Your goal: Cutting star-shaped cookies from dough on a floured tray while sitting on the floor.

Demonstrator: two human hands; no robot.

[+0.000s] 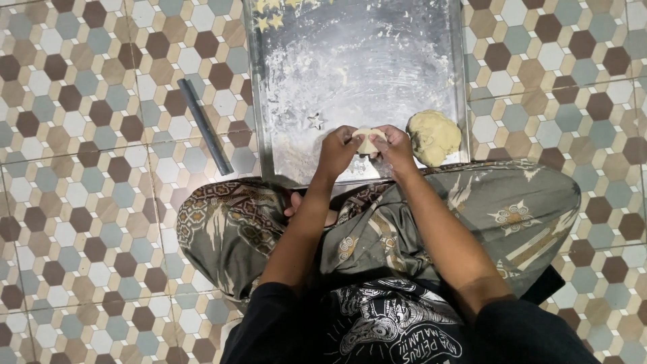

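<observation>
Head view: we sit cross-legged on the tile floor [81,202], tray [259,101] in front of us at top centre of the frame. Left hand [337,152] and right hand [394,149] are pressed together around a small dough piece [368,140], fingertips pinching it from both sides just above the tray's near edge.

Dough piece looks soft, light and pliable; we judge it deforms under any firm pinch, so hold it by the sides with light, even pressure. Flour dusting on the tray suggests it is tacky rather than slippery.

Bigger dough lump [433,137] sits at the tray's right near corner, just beside our right hand. Star cutter [315,121] lies on the tray left of our hands. Cut stars [268,19] sit at the tray's top left. Grey rod [204,126] lies on the floor, left of the tray.
</observation>
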